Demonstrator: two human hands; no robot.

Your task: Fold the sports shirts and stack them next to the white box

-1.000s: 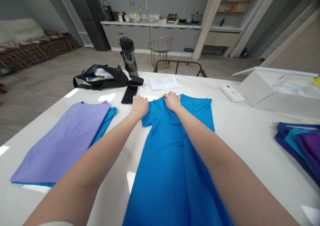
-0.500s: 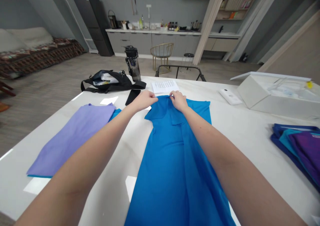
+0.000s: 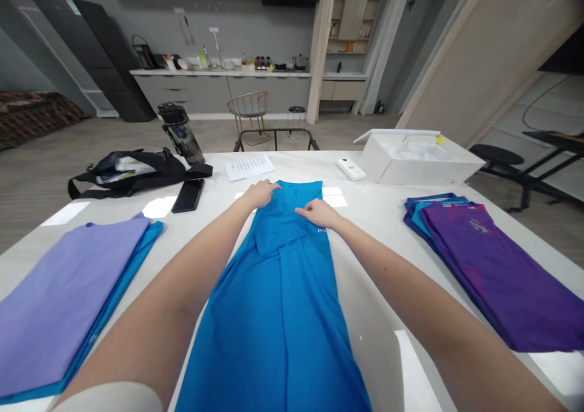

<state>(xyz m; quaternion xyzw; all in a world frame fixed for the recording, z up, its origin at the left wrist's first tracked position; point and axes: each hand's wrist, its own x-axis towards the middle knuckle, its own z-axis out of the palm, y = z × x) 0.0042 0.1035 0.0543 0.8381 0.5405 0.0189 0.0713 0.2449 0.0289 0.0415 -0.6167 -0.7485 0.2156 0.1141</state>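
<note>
A blue T-shirt [image 3: 249, 314] lies lengthwise on the white table [image 3: 365, 314], its side folded inward and a sleeve lying across the upper part. White lettering shows at its right edge, partly covered by my right wrist. At the upper left edge of the shirt, my left hand [image 3: 261, 194] is closed on the cloth, with a finger pointing right over it. My right hand [image 3: 318, 212] rests at the upper right edge, thumb stretched out to the left over the fabric and apart from the curled fingers.
On the left lies a folded lilac garment [image 3: 68, 284] over a blue one. Folded purple clothes [image 3: 493, 278] are stacked on the right. Toward the back are a black bag [image 3: 132, 178], bottle [image 3: 182, 133], phone [image 3: 188, 195], printed sheet [image 3: 250, 167], white device [image 3: 351, 169] and white box [image 3: 420, 167].
My view has turned right. The shirt's right side now lies folded inward over its middle. My right hand has let go of the top edge and moved to the right edge, thumb out.
</note>
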